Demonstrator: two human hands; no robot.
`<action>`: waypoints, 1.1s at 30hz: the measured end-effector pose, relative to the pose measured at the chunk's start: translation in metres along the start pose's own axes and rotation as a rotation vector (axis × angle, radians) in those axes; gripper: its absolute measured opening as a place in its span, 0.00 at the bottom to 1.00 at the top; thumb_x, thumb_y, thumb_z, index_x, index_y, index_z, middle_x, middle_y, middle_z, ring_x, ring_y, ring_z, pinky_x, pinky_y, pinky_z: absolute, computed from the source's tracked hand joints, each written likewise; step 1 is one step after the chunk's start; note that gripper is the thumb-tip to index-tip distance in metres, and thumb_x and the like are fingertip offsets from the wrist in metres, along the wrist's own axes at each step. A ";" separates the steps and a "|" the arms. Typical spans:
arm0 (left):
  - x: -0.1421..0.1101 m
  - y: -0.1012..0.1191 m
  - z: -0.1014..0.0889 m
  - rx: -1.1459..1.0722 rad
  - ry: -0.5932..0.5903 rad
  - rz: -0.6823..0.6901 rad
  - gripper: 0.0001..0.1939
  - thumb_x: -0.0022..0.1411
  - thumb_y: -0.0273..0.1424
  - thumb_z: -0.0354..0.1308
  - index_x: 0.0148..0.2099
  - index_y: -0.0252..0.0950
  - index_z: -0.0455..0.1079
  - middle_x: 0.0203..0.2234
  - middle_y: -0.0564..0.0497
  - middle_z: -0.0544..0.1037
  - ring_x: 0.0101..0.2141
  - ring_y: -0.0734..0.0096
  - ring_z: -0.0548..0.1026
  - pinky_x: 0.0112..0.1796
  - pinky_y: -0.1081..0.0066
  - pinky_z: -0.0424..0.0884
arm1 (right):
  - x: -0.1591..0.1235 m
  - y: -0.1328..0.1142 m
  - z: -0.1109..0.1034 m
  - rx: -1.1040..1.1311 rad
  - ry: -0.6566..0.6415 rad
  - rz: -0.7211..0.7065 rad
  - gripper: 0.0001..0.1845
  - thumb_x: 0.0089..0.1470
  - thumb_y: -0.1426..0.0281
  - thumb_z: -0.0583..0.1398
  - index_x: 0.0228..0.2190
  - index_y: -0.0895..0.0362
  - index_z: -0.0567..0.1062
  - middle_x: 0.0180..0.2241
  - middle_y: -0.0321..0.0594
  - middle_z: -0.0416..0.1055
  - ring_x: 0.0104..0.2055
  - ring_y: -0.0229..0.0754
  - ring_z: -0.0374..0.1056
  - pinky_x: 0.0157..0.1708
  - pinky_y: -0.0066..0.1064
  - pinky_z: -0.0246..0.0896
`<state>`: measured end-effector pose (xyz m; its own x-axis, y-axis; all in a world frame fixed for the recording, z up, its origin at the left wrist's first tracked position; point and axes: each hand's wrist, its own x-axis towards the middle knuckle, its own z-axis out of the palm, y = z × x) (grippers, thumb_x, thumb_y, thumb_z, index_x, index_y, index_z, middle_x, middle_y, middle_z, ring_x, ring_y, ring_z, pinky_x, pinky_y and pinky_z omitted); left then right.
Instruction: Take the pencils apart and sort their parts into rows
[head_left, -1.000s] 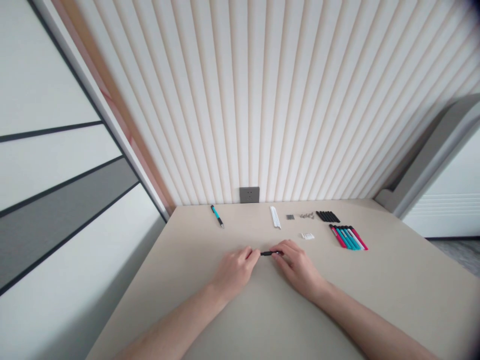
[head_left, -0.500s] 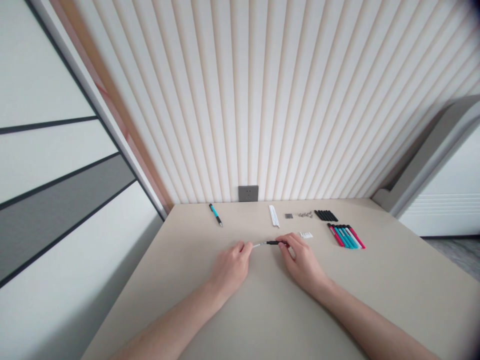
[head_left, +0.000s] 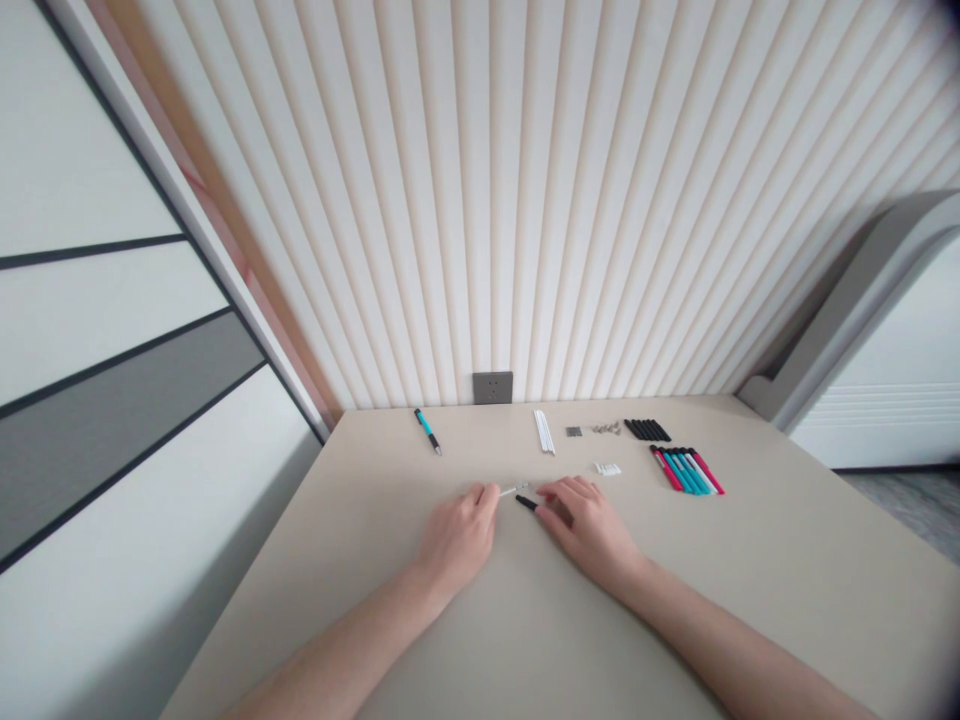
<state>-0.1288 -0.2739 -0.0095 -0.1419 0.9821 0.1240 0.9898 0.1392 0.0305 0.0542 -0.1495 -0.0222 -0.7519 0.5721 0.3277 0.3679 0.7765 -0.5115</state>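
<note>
My left hand (head_left: 457, 540) is pinched narrow at the fingertips around the end of a slim white rod (head_left: 511, 490), which points toward my right hand. My right hand (head_left: 589, 530) lies low and relaxed on the surface (head_left: 750, 570), its fingers curled in and reaching a short black barrel (head_left: 526, 504). The barrel sits just beside the white rod, apart from it, and I can't tell whether my right fingers are gripping it or only touching it. Farther ahead on the surface, from left to right, are a teal and black pen (head_left: 427, 431), a bundle of white sticks (head_left: 544, 432), a small dark piece (head_left: 574, 432), some tiny metal parts (head_left: 606, 428), and a row of black barrels (head_left: 646, 430). Nearer me are small white pieces (head_left: 608, 469) and a fanned group of pink, teal and white pens (head_left: 686, 470). A grey wall socket (head_left: 493, 388) sits above the back edge.
</note>
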 end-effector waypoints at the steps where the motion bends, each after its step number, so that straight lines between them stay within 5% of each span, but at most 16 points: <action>1: 0.000 0.000 -0.001 0.001 -0.001 0.029 0.10 0.72 0.27 0.41 0.43 0.39 0.64 0.34 0.50 0.76 0.32 0.64 0.77 0.27 0.69 0.64 | 0.000 -0.001 0.000 -0.004 0.026 -0.004 0.09 0.60 0.68 0.59 0.43 0.53 0.74 0.39 0.40 0.75 0.42 0.46 0.69 0.44 0.39 0.60; 9: -0.001 0.001 -0.004 -0.014 -0.018 0.135 0.10 0.71 0.25 0.44 0.44 0.39 0.66 0.35 0.50 0.77 0.34 0.65 0.77 0.29 0.69 0.66 | 0.001 -0.008 -0.009 0.039 0.031 -0.149 0.09 0.65 0.68 0.54 0.39 0.53 0.75 0.38 0.41 0.75 0.40 0.45 0.68 0.43 0.38 0.59; 19: 0.000 0.001 -0.004 0.013 -0.018 0.101 0.11 0.70 0.24 0.43 0.44 0.39 0.66 0.35 0.49 0.77 0.32 0.64 0.77 0.28 0.70 0.65 | 0.006 -0.002 -0.009 0.024 0.028 -0.178 0.09 0.65 0.69 0.54 0.37 0.54 0.75 0.36 0.40 0.76 0.40 0.44 0.68 0.42 0.38 0.58; 27: 0.001 0.000 -0.005 -0.006 -0.014 -0.006 0.12 0.71 0.26 0.41 0.44 0.38 0.65 0.34 0.49 0.77 0.32 0.63 0.77 0.27 0.70 0.66 | 0.028 0.035 -0.025 -0.266 0.228 0.022 0.11 0.64 0.65 0.55 0.35 0.55 0.76 0.35 0.41 0.76 0.40 0.46 0.68 0.43 0.37 0.56; 33: 0.001 0.000 -0.006 -0.001 -0.034 0.012 0.11 0.71 0.26 0.41 0.44 0.38 0.66 0.35 0.47 0.77 0.32 0.62 0.77 0.27 0.69 0.66 | 0.067 0.059 -0.025 -0.547 0.166 0.197 0.12 0.63 0.66 0.56 0.33 0.56 0.77 0.36 0.44 0.77 0.42 0.48 0.69 0.41 0.37 0.54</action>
<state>-0.1292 -0.2738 -0.0034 -0.1292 0.9875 0.0905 0.9914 0.1270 0.0304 0.0391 -0.0591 -0.0106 -0.5617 0.7184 0.4103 0.7527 0.6496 -0.1071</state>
